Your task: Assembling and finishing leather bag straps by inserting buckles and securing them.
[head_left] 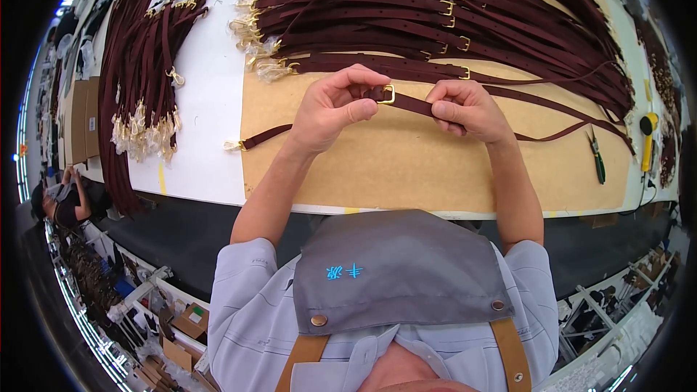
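Between my hands a dark maroon strap (414, 104) is held above the brown paper, with a gold buckle (388, 94) on it. My left hand (337, 107) pinches the strap right beside the buckle, thumb and fingers closed. A short way to the right, my right hand (468, 110) grips the same strap between thumb and fingers. One strap end with a gold clasp (234, 145) in clear wrap lies to the left; the other end trails off to the right past my right wrist.
A thick row of maroon straps (348, 18) with gold buckles lies at the back. More straps hang in a bundle (141, 72) at the left, near a cardboard box (81, 120). Green-handled snips (597, 156) and a yellow tool (648, 131) lie at the right. Another person (65, 199) works at far left.
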A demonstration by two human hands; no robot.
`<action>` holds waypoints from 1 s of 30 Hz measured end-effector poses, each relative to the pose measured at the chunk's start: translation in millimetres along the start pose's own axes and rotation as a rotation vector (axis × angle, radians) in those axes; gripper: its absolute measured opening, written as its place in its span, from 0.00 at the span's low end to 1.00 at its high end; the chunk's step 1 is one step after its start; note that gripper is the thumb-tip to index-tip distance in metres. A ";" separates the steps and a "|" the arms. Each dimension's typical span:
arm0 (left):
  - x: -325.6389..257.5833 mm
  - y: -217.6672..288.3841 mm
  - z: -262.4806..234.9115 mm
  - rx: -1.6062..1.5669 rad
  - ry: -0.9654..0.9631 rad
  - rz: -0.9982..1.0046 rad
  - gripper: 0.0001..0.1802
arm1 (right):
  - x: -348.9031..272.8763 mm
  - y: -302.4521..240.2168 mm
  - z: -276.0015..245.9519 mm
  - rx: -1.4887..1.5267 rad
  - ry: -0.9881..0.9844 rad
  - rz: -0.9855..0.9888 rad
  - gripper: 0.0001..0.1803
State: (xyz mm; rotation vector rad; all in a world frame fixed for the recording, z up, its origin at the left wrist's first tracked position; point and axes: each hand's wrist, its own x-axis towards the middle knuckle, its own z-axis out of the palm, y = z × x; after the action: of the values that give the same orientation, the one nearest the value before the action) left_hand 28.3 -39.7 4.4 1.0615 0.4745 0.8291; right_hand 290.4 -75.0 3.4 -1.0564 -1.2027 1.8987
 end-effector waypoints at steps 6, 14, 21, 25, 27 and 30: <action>-4.5 -1.1 -2.7 0.000 -0.054 0.037 0.17 | 9.3 10.7 7.0 0.086 -0.069 0.001 0.07; -6.0 7.7 12.9 0.161 -0.046 -0.115 0.15 | 23.5 7.0 27.3 0.169 -0.192 -0.084 0.12; 29.9 49.0 59.6 0.790 -0.021 0.142 0.19 | 2.9 -32.6 46.1 -0.437 0.331 -0.416 0.18; 54.3 34.9 66.6 0.851 -0.071 0.008 0.18 | -14.2 -55.1 30.9 -0.437 0.717 -0.541 0.23; 67.4 29.1 70.8 0.877 -0.118 -0.059 0.18 | -22.9 -53.5 7.6 -0.537 0.856 -0.603 0.26; 84.9 22.1 69.2 0.939 -0.227 -0.286 0.19 | -55.5 -49.5 -23.6 -0.227 1.022 -0.626 0.27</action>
State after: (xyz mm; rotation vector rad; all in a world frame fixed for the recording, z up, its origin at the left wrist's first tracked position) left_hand 121.0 -7.2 57.7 1.8658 0.8300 0.1889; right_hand 341.9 -93.6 59.0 -1.3089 -0.9435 0.5805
